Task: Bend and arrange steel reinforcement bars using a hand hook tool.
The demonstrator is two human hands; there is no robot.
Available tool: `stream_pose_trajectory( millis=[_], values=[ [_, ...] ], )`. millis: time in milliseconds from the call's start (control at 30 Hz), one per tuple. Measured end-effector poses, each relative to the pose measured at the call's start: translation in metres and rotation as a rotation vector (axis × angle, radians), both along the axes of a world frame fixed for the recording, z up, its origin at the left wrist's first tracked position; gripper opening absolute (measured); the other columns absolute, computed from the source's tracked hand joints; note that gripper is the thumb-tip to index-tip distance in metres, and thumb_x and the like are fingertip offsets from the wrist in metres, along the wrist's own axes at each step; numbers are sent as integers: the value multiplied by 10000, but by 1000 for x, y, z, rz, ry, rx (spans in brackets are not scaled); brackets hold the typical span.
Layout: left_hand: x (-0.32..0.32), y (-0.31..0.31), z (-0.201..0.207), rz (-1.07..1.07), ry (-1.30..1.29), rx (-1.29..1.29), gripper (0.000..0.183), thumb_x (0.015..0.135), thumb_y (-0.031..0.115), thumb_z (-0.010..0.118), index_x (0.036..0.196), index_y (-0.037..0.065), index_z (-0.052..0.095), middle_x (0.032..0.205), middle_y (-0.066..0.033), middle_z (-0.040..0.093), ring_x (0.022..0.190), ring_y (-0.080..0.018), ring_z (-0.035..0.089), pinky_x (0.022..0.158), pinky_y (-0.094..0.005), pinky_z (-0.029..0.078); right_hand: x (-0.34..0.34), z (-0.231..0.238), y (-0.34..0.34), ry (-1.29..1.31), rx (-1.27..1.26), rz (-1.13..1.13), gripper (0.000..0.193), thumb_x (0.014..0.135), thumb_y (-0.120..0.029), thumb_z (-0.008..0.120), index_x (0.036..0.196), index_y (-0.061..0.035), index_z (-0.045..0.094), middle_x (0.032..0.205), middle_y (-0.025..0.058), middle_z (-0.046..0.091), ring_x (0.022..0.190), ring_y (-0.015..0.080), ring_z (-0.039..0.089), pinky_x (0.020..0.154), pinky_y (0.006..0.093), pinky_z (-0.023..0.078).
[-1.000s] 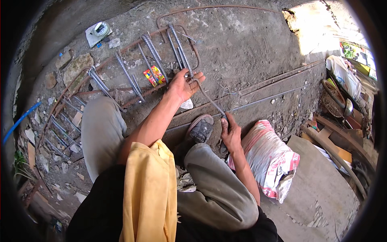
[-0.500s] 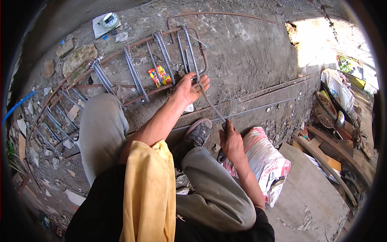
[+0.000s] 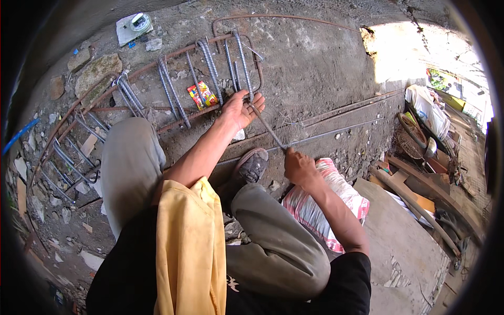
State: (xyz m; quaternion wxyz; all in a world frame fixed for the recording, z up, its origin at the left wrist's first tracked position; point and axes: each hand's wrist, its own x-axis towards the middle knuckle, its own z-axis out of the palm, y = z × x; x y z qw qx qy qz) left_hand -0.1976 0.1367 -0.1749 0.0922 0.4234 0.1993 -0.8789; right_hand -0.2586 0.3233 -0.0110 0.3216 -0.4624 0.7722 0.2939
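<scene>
My right hand is wrapped round the near end of a long, thin dark metal rod. The rod slants up and left to the near corner of a rebar cage. There my left hand lies palm up with its fingers spread, touching the bars where the rod's tip meets them; the tip itself is partly hidden. Rusty long bars form the cage, and several shiny ribbed stirrups hang across it. A bent thin wire sticks out at the cage's right end.
A red and yellow packet lies inside the cage. Long bars run along the ground to the right. Beside my right knee is a red and white sack. Rubble stones and a tape measure lie at far left; wood scraps at right.
My right hand has turned over on the rod and its elbow has swung outward to the right. My left hand stays at the cage corner. The whole view has shifted slightly.
</scene>
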Motion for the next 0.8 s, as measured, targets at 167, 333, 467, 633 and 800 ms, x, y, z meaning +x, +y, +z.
stream_pose_trajectory(
  millis=[167,333,467,633,800],
  values=[
    [-3,-1,9,-22,-36,-42,278,946,212,524,1093,-23,500,1028,-171,652,992,-331,653,879,-485,538,-1,58,-30,257,56,352,119,847,-117,542,933,-39,568,832,98,655,737,188,673,590,319,513],
    [-1,0,-3,-34,55,-49,244,933,205,540,1058,-4,538,984,-189,668,951,-353,670,849,-479,555,32,60,-20,-223,-223,3,296,885,-258,549,904,34,500,672,223,622,621,386,642,633,470,529],
    [-4,3,1,-73,69,-144,257,948,217,516,1066,-10,537,991,-188,666,956,-357,668,867,-494,545,41,31,-2,-345,-298,-227,401,894,-337,563,922,58,498,701,273,608,700,440,627,674,521,501],
    [1,-2,5,-87,33,-134,319,956,233,495,1100,-50,528,1054,-197,652,1050,-376,623,962,-516,480,25,18,4,-655,-399,-537,336,867,-259,674,769,-1,483,523,122,446,464,231,481,454,381,366],
    [-3,-2,22,-177,10,-203,314,966,267,460,1099,-7,538,1203,-208,610,1197,-360,544,1063,-529,336,35,21,10,-1276,-380,-1576,250,883,-163,676,752,-87,478,537,-64,365,414,27,308,376,224,201]
  ],
)
